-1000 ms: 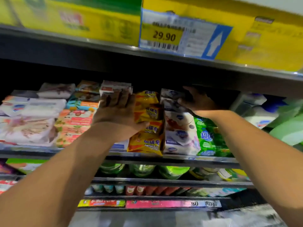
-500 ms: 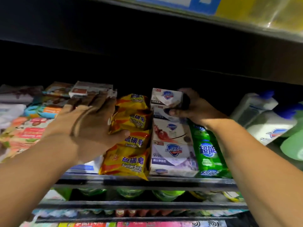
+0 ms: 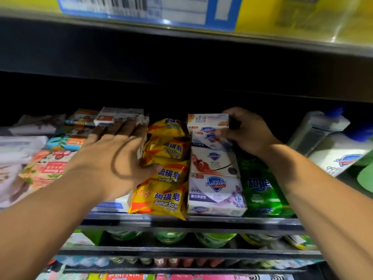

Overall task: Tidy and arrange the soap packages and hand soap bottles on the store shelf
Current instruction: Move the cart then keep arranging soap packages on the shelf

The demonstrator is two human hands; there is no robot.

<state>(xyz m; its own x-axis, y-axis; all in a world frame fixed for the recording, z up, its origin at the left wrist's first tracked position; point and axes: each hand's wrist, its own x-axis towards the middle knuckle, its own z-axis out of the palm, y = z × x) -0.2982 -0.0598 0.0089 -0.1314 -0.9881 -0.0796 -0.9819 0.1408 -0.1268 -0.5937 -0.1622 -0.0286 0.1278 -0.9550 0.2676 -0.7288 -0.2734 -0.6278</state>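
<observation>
My left hand lies flat with straight fingers on a stack of boxed soaps, its thumb against the yellow sulfur soap packs to its right. My right hand grips a small white soap box with orange print at the back of the white Safeguard box row, holding it at its right end. Green soap packages lie under my right wrist. White hand soap bottles with blue caps stand at the far right.
Flat soap packs in pink, white and blue fill the shelf's left part. The shelf's metal front edge runs below the packs, with green bottles on the lower shelf. An upper shelf with a price label hangs close overhead.
My right hand has drawn a small white box forward from the dark back of the shelf onto the Safeguard row. The left hand stays on the same stack. The view has moved closer.
</observation>
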